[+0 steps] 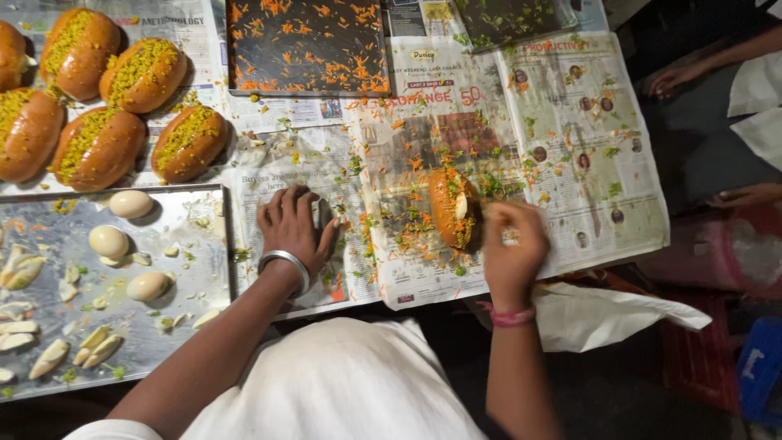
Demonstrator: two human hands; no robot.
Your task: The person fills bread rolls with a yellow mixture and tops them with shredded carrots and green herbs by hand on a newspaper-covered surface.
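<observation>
Our left hand [292, 226] presses flat, fingers spread, pinning the newspaper [326, 175] on the worktop; our right hand [511, 244] pinches the filled bun [453, 208] (steadying it upright).

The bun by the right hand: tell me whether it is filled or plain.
Filled. The bun is split open on the newspaper, showing a pale egg piece, orange shreds and green bits inside; the right hand is beside it.

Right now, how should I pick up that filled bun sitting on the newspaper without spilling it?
Grip the filled bun by its two browned sides, coming from above. Its slit faces up with filling showing, so keep it upright. The right hand is beside it already.
</observation>
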